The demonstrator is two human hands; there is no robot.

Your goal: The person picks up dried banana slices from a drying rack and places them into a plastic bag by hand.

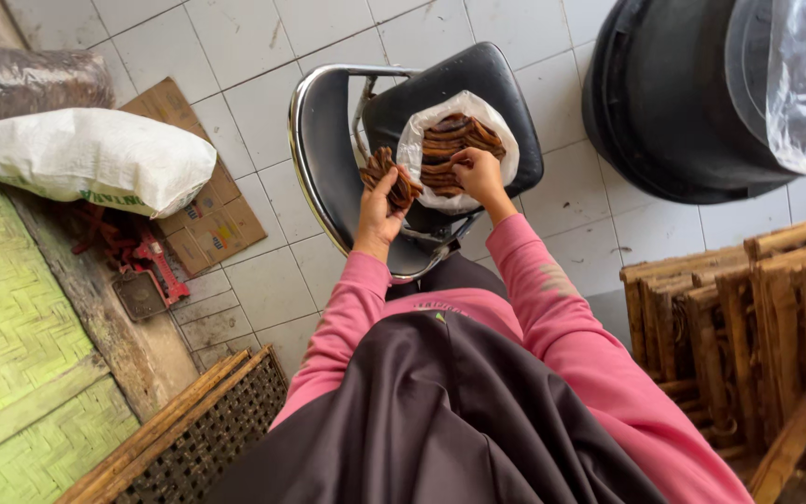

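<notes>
A clear plastic bag (412, 140) of brown, flat fried strips (454, 135) lies open on the black seat of a chair (506, 84). My left hand (377, 210) is closed around a stack of the brown strips (389, 177), just left of the bag. At the bag's front edge, the fingers of my right hand (478, 173) pinch strips inside the bag. Both arms wear pink sleeves, and a dark apron hangs over my front.
A large black barrel (673, 103) with clear plastic sheeting stands at top right. Stacked wooden frames (739, 327) fill the right. A white sack (86, 159), flattened cardboard (207, 215), a red tool (137, 257) and woven green mats (11, 308) lie at left.
</notes>
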